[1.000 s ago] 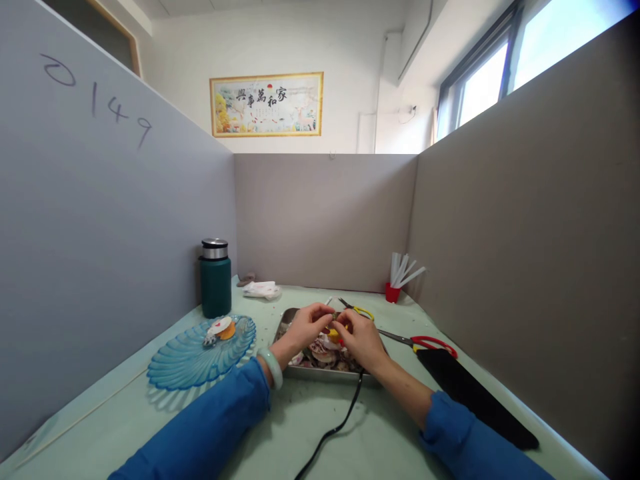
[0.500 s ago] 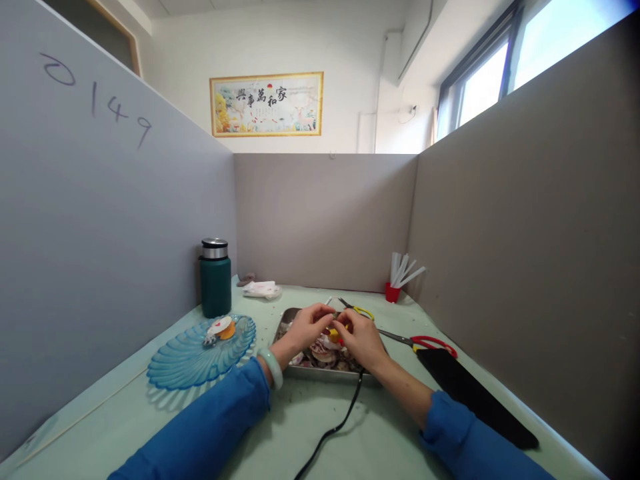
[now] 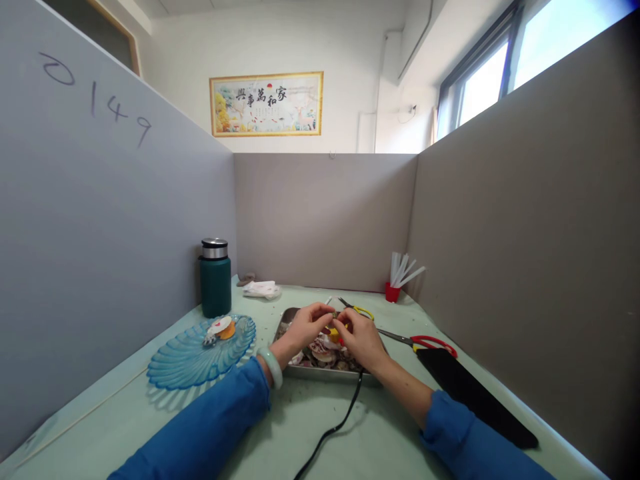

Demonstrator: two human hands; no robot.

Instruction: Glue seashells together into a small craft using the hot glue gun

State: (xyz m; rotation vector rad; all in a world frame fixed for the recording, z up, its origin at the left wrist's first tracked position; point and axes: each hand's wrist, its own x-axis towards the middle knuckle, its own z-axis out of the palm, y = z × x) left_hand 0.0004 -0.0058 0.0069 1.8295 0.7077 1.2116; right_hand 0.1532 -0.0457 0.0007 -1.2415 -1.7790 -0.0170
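Note:
Above a metal tray (image 3: 327, 377), my left hand (image 3: 310, 325) and my right hand (image 3: 359, 337) meet with fingertips pinched. Between them is a tiny greenish thing (image 3: 335, 315), too small to name and mostly covered by the fingers. Shells (image 3: 324, 353) fill the tray beneath, with a yellow piece (image 3: 334, 335) and a bit of red among them. A pale bangle (image 3: 271, 367) circles my left wrist. Behind my right hand lie yellow-handled scissors (image 3: 364, 311), partly hidden by it.
On the left stand a blue fluted glass plate (image 3: 185, 363), holding small items, and a green bottle (image 3: 215, 287). Red-handled scissors (image 3: 434, 344) and a black flat piece (image 3: 475, 397) lie right. A black cord (image 3: 330, 433) runs toward me. A red cup (image 3: 393, 293) holds white strips near the back partition.
Almost nothing differs. Both hands stay over the tray with the fingertips together, the fingers shifting only very slightly.

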